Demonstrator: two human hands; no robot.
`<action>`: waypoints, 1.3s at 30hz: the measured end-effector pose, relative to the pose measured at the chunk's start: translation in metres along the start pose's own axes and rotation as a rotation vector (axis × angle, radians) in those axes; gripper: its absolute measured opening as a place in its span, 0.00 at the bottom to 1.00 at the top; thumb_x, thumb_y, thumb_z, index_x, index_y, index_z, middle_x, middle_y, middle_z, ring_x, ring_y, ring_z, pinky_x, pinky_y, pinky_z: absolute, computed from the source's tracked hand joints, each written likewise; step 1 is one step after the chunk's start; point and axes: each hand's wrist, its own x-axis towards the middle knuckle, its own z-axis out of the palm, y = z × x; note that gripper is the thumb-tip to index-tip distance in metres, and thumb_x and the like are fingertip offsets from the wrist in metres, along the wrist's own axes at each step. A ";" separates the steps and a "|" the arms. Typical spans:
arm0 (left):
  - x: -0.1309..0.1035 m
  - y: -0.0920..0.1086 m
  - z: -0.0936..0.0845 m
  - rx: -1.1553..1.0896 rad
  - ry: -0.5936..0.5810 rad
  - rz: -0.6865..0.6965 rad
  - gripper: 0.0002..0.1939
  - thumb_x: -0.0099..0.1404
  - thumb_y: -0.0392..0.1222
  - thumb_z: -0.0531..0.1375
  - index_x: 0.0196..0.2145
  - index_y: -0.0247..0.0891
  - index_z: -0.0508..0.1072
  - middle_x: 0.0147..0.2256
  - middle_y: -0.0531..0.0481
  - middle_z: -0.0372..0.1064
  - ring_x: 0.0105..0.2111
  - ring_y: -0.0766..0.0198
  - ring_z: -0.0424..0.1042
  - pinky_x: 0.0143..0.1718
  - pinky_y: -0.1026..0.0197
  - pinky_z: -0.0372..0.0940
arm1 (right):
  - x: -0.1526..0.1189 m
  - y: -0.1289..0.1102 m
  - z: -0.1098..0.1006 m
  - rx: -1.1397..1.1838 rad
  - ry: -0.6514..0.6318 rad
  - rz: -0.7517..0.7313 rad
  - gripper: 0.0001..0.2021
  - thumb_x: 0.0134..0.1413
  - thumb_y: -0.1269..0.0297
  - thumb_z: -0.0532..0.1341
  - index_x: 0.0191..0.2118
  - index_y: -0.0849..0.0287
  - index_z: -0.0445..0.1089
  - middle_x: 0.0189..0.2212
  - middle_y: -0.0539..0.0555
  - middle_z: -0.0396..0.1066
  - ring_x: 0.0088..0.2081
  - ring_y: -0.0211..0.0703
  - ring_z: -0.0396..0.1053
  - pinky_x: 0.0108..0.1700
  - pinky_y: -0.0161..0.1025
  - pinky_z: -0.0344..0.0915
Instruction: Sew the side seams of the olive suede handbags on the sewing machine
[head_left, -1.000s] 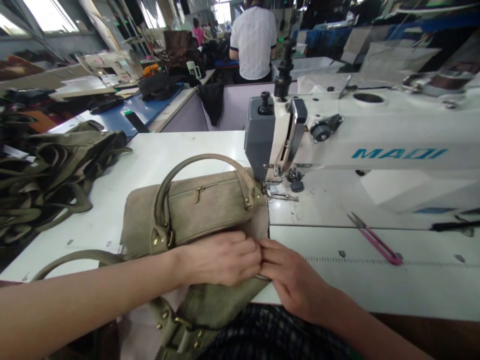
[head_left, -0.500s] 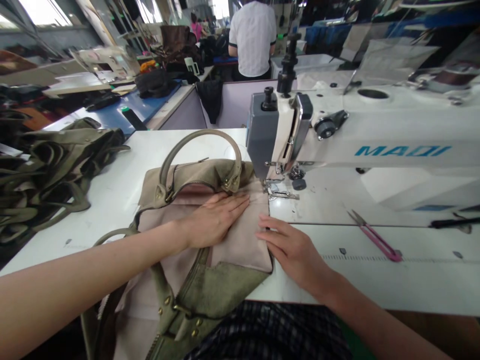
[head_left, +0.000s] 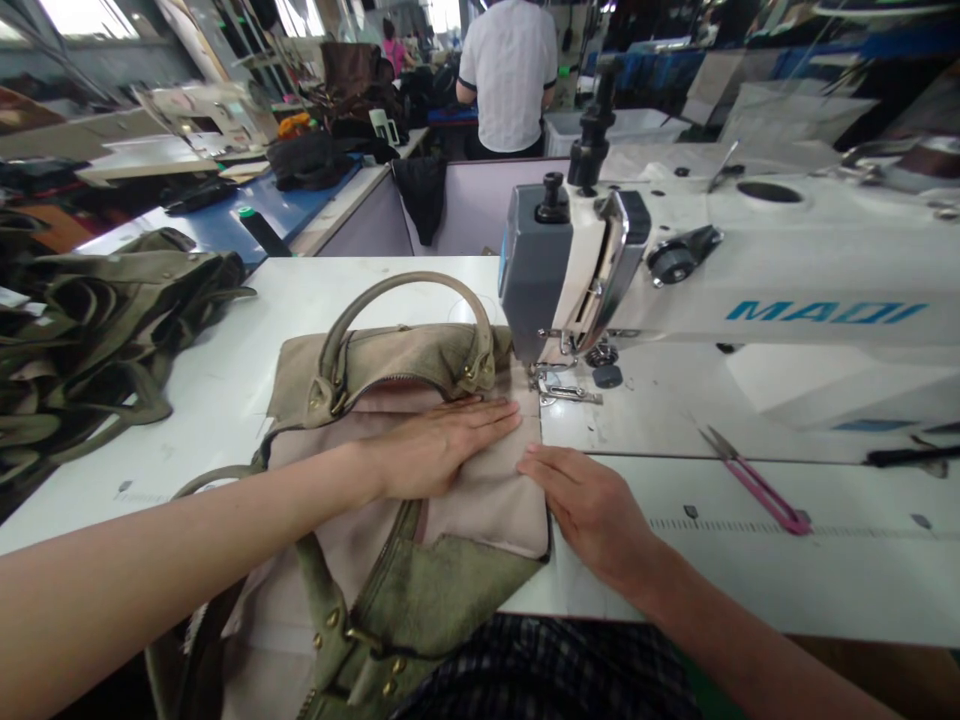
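1. machine (head_left: 697, 290): the bag (head_left: 450, 590) has its far right corner right by the needle end, so a stray fold could get caught there.
2. bag: on the table (head_left: 225, 340), near part spilling past the front edge. That weight could drag it crooked.
3. handle (head_left: 414, 279): arches up beside the machine, might snag if the bag's turned.
4. left hand (head_left: 442, 440): flat on the lining (head_left: 480, 510), fingers straight, gripping nothing. Pushing unevenly could pucker it.
5. right hand (head_left: 600, 505): fingertips at the lining's edge; can't tell if they're pinching. Loose fingers = slipped edge.

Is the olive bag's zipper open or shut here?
Open: a toothed edge gapes near the far handle, and pink lining lies exposed under the left hand.
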 end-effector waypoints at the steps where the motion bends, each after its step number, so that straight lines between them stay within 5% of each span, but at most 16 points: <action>1: 0.001 -0.001 0.000 -0.011 0.004 -0.001 0.33 0.62 0.22 0.47 0.65 0.30 0.51 0.67 0.43 0.45 0.66 0.67 0.46 0.65 0.61 0.46 | -0.001 0.001 0.000 0.007 -0.003 0.004 0.16 0.63 0.76 0.48 0.42 0.64 0.74 0.40 0.60 0.77 0.43 0.44 0.75 0.46 0.39 0.75; 6: 0.004 -0.006 0.004 -0.031 -0.081 0.027 0.42 0.53 0.21 0.51 0.66 0.28 0.47 0.68 0.40 0.40 0.67 0.63 0.42 0.66 0.58 0.46 | -0.005 0.007 -0.002 0.057 -0.054 -0.016 0.15 0.64 0.75 0.49 0.43 0.66 0.74 0.42 0.62 0.76 0.44 0.46 0.75 0.46 0.42 0.76; 15: 0.017 -0.023 0.000 -0.043 -0.111 0.027 0.44 0.51 0.20 0.50 0.66 0.28 0.47 0.68 0.39 0.39 0.67 0.61 0.42 0.66 0.55 0.46 | 0.000 0.023 -0.002 0.054 -0.073 -0.089 0.16 0.64 0.77 0.49 0.45 0.68 0.73 0.43 0.62 0.76 0.48 0.46 0.74 0.50 0.41 0.73; 22: 0.030 -0.038 -0.004 -0.061 -0.011 0.025 0.41 0.53 0.18 0.50 0.65 0.30 0.50 0.67 0.41 0.44 0.66 0.65 0.45 0.65 0.60 0.45 | 0.001 0.029 0.005 0.072 -0.036 -0.072 0.14 0.63 0.77 0.50 0.47 0.67 0.71 0.45 0.61 0.76 0.50 0.45 0.72 0.52 0.42 0.73; 28: 0.044 -0.054 -0.022 -0.061 0.012 0.003 0.37 0.58 0.17 0.48 0.64 0.31 0.52 0.66 0.40 0.49 0.65 0.64 0.51 0.63 0.58 0.51 | 0.000 0.032 0.008 0.038 -0.086 -0.057 0.17 0.60 0.81 0.48 0.50 0.64 0.68 0.48 0.60 0.73 0.53 0.47 0.69 0.57 0.56 0.66; 30: 0.040 -0.038 -0.033 -0.001 -0.055 -0.032 0.26 0.62 0.23 0.52 0.58 0.29 0.63 0.60 0.39 0.61 0.59 0.61 0.63 0.57 0.60 0.60 | -0.003 0.030 0.007 0.088 -0.099 -0.052 0.20 0.58 0.82 0.48 0.51 0.62 0.67 0.48 0.60 0.73 0.54 0.45 0.68 0.59 0.56 0.63; 32: 0.026 -0.004 -0.038 0.058 -0.144 -0.093 0.12 0.68 0.40 0.55 0.40 0.30 0.76 0.41 0.41 0.76 0.41 0.58 0.75 0.43 0.60 0.68 | -0.005 0.025 0.004 0.179 -0.132 -0.041 0.21 0.56 0.83 0.48 0.50 0.60 0.67 0.46 0.58 0.72 0.53 0.43 0.68 0.59 0.54 0.64; 34: 0.001 0.040 -0.032 0.064 -0.240 -0.084 0.23 0.69 0.53 0.51 0.29 0.34 0.75 0.26 0.46 0.74 0.27 0.58 0.74 0.33 0.57 0.68 | -0.006 0.017 0.001 0.275 -0.149 -0.016 0.20 0.54 0.82 0.50 0.49 0.60 0.69 0.44 0.58 0.71 0.51 0.44 0.68 0.56 0.50 0.67; 37: -0.038 0.091 -0.007 0.087 -0.057 -0.115 0.21 0.61 0.58 0.60 0.36 0.34 0.75 0.29 0.47 0.75 0.30 0.58 0.73 0.39 0.56 0.67 | -0.004 0.004 -0.008 0.353 -0.152 0.016 0.15 0.53 0.79 0.54 0.44 0.61 0.70 0.41 0.59 0.70 0.47 0.46 0.67 0.54 0.48 0.67; 39: -0.054 0.104 0.007 0.161 0.098 -0.156 0.26 0.59 0.60 0.61 0.42 0.34 0.74 0.40 0.43 0.76 0.41 0.54 0.73 0.49 0.54 0.63 | -0.003 -0.006 -0.014 0.355 -0.196 0.019 0.12 0.54 0.78 0.54 0.41 0.62 0.71 0.39 0.59 0.70 0.46 0.46 0.67 0.55 0.49 0.66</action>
